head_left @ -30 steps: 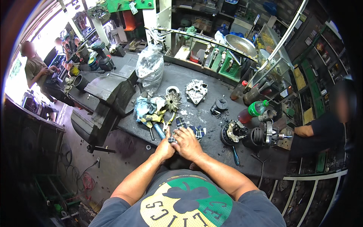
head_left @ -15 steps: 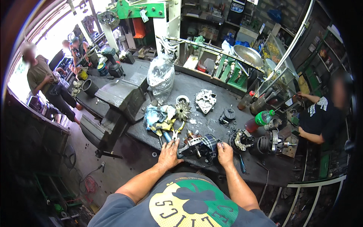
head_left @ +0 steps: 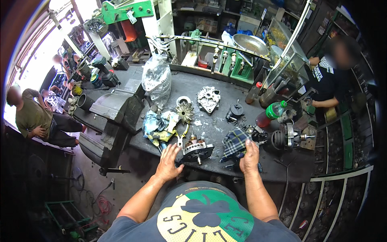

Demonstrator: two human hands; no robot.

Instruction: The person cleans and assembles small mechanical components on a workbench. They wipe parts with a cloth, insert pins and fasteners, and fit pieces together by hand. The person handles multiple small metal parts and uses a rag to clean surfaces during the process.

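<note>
The left hand [head_left: 169, 159], fingers spreading wide, is hovering at seven o'clock of the motor part [head_left: 196, 150]; the right hand [head_left: 250, 156] is gripping a checked rag [head_left: 235, 142] on the bench [head_left: 225, 97]

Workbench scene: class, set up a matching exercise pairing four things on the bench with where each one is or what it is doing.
Things:
1. left hand
2. right hand
3. plastic bag
4. bottle

Places:
A. at the bench's far left, behind the vise
B. on the plaid cloth
C. lying on its side, green cap, right part of the bench
D. open, beside the rotor part

Pairs: 1-D, 2-B, 3-A, 4-C
</note>
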